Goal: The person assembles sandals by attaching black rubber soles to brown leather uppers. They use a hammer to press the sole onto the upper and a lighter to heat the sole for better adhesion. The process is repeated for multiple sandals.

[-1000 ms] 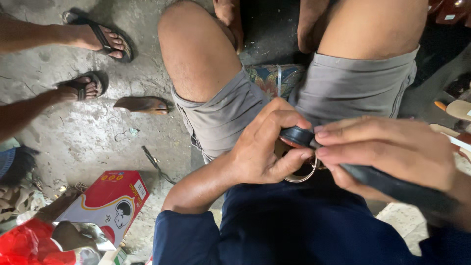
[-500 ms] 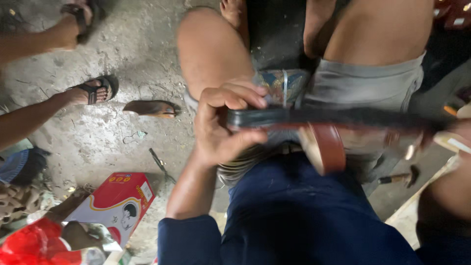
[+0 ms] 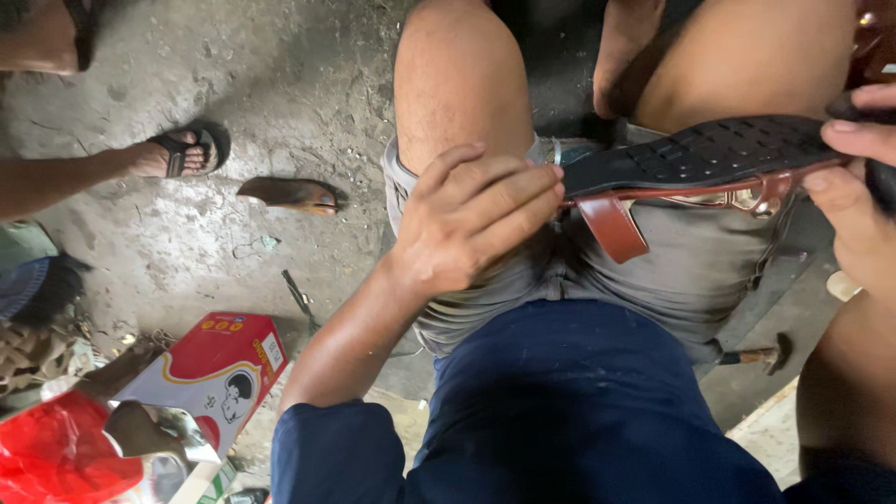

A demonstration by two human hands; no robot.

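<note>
My L hand (image 3: 471,219) sits over my lap, fingers curled round one end of the sandal (image 3: 709,159), thumb hidden under. R hand (image 3: 854,201) at the frame's right edge pinches the other end, fingers closed on it. Sandal lies sole-up across my thighs, brown strap (image 3: 611,227) hanging below w/ a metal buckle (image 3: 761,198). On the floor (image 3: 308,84): hammer (image 3: 761,355) to my right, red box (image 3: 210,369) to my left, loose sole (image 3: 289,194) farther out, someone's sandalled foot (image 3: 182,154) beyond.
</note>
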